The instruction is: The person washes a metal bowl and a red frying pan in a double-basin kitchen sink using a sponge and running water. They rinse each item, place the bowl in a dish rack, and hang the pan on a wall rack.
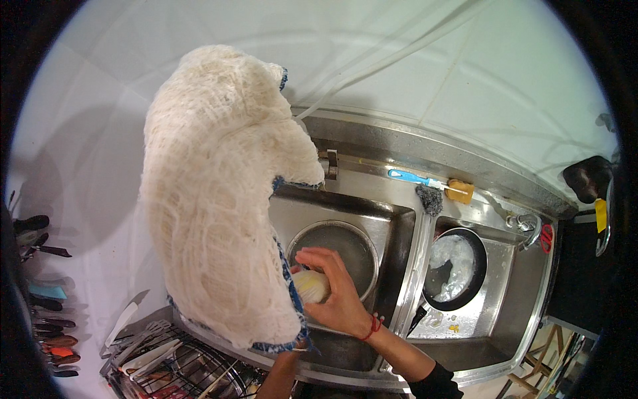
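My right hand (pixel 339 297), with a red cord bracelet at the wrist, curves around a pale yellowish-white rounded vegetable (pixel 311 286); its exact kind is unclear. Hand and vegetable are over a round metal basin (pixel 377 259) standing in the left sink bowl (pixel 396 239). A large cream-coloured fluffy cloth (pixel 214 199) with a frayed blue edge hangs close to the camera. It covers the left part of the basin and part of the vegetable. Only my left forearm shows below the cloth; the left hand itself is hidden.
A soapy frying pan (pixel 482 279) sits in the right sink bowl (pixel 518 279) below a faucet (pixel 531 227). On the ledge are a blue-handled brush (pixel 411 176), a steel-wool scrubber (pixel 429 199) and a sponge (pixel 459 191). A wire rack (pixel 199 344) of utensils stands lower left; knives (pixel 52 301) line the wall.
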Tool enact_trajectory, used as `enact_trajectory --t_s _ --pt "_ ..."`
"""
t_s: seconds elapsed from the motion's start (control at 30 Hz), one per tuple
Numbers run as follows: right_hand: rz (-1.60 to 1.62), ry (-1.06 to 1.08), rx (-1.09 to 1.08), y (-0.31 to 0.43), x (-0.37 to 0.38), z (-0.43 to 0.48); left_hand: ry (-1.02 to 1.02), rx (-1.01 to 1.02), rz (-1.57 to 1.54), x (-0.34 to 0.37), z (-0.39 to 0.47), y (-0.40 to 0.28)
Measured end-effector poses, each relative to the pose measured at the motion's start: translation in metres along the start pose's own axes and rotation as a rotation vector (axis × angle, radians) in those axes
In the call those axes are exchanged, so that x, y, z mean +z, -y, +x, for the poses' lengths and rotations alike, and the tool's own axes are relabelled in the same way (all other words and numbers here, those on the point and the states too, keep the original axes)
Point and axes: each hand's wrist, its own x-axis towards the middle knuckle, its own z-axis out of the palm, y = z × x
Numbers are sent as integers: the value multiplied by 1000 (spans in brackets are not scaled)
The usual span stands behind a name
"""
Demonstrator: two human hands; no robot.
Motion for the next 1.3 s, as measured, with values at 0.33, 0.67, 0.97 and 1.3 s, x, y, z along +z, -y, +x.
enact_trajectory --t_s 0.33,0.67,0.97,1.3 --pt "212 -122 125 -7 3 -3 39 172 -86 -15 -3 33" --pt "-421 316 -329 6 -24 -4 227 -472 -346 -15 8 -9" --pt "-307 28 -164 -9 -3 -26 273 -433 -950 53 31 -24" --pt "1123 -525 932 -36 21 2 95 642 511 42 36 -17"
